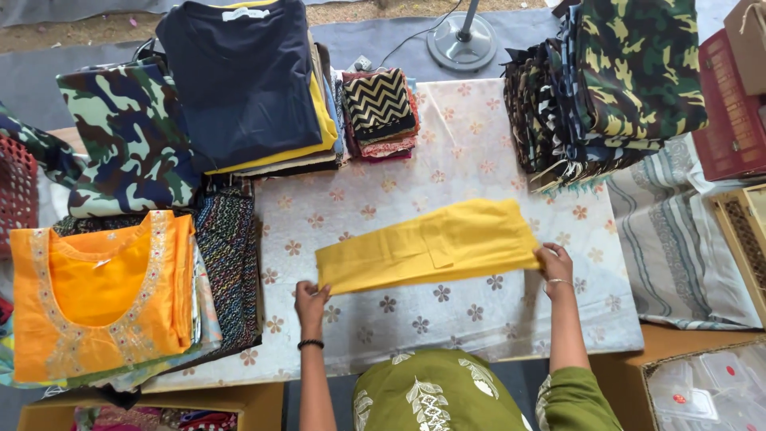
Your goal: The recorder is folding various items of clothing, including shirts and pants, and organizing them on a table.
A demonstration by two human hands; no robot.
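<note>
Yellow cloth [431,246], folded into a long band, lies across the middle of the flower-printed worktop [447,319], tilted a little so its right end sits higher than its left. Nearest the camera, the left hand [309,299] has its grip closed on the band's lower left corner, and the right hand [556,262] pinches the lower right corner; both hold the near edge taut between them. To handle the fold well, I judge the two corners should stay level and the edge stretched, so that the layers lie square and no crease runs slantwise. Just left of the left hand, an orange embroidered tunic [100,295] tops a pile that overlaps a dark patterned fabric [227,263], which comes near the band's left end and leaves little spare room there. Beyond that, a camouflage garment [128,136] and a navy shirt stack [243,80] crowd the far left, with a small pile topped by zigzag cloth [379,104] beside them. On the far right a tall camouflage stack [614,80] overhangs the worktop's corner, well apart from the right hand. Farthest off stands a round fan base [461,44].
</note>
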